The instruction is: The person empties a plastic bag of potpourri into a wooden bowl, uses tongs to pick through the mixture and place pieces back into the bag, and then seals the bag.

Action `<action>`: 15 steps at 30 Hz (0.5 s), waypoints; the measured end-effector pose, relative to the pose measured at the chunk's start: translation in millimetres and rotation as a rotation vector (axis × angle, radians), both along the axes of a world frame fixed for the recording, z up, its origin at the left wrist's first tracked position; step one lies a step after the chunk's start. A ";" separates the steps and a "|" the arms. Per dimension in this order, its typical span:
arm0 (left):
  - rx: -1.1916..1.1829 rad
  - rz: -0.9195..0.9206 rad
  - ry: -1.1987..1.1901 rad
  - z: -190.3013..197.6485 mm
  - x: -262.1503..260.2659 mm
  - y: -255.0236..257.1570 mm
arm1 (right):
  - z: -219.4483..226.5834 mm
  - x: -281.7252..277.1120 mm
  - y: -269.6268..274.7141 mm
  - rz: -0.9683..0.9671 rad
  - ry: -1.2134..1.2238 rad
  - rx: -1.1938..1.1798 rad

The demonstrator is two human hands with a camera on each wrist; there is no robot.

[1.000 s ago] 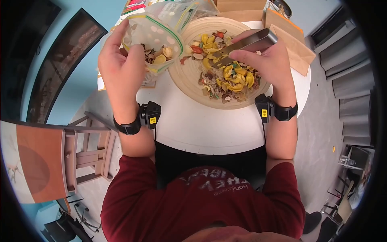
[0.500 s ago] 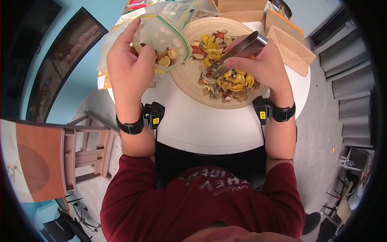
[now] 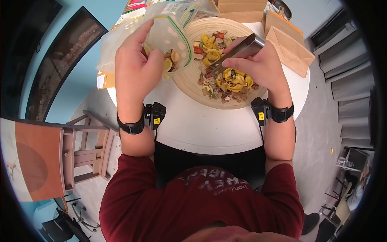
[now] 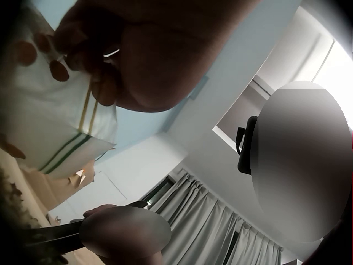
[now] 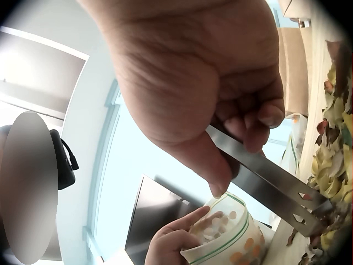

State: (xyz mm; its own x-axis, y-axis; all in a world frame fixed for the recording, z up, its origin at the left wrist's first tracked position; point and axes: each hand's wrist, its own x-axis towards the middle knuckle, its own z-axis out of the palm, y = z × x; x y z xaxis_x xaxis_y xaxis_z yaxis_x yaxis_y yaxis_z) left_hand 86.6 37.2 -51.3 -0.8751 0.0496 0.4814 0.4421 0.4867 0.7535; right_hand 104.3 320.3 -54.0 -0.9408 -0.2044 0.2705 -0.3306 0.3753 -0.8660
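Note:
A clear zip bag with pale dots and a green-edged mouth is gripped at its side by my left hand; a few dried yellow and brown pieces lie inside. The bag's mouth faces right, over the left rim of a round wooden tray. My right hand holds metal tongs, thumb on the near side and fingers on the far side. In the right wrist view the tong tips reach into the dried petals and leaves heaped on the tray.
Brown paper bags stand behind the tray at the right. More clear bags lie at the back left. The white round table has its near edge close to my body. A wooden chair stands at the left.
My left hand has carried the bag to the right, its mouth now nearer the tray's middle. The tongs have shifted slightly left, with their tips lower among the dried pieces.

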 end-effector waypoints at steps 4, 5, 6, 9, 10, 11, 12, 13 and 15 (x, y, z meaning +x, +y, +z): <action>0.052 -0.041 0.043 -5.3 -2.7 2.9 | 0.7 -1.3 3.5 -0.015 0.015 0.025; 0.051 -0.053 0.041 -5.5 -2.8 2.7 | 1.0 -2.2 5.3 -0.016 0.024 0.023; 0.039 -0.057 0.048 -5.6 -3.0 2.6 | 1.1 -3.0 7.0 -0.016 0.034 0.021; 0.004 -0.067 0.052 -5.3 -3.2 2.9 | -3.5 -5.7 12.0 -0.017 0.072 -0.053; -0.006 -0.068 0.043 -4.8 -2.7 3.2 | -4.6 -7.0 12.9 -0.015 0.071 -0.079; -0.016 -0.069 0.034 -4.5 -2.4 3.3 | -5.5 -8.3 13.6 -0.014 0.070 -0.104; -0.018 -0.073 0.033 -4.5 -2.4 3.3 | -5.7 -8.9 13.8 -0.013 0.069 -0.129; -0.020 -0.076 0.031 -4.7 -2.5 3.2 | -5.3 -8.6 12.7 -0.015 0.053 -0.121; -0.021 -0.082 0.046 -5.5 -3.4 3.3 | -3.9 -6.4 7.1 -0.019 0.021 -0.105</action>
State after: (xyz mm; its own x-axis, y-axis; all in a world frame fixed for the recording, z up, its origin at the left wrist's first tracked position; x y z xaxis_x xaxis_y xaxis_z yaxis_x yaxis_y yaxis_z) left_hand 83.2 40.5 -56.7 -0.8448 0.1308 0.5189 0.5149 0.4626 0.7217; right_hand 97.9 327.4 -57.9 -0.9380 -0.1562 0.3094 -0.3429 0.2894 -0.8937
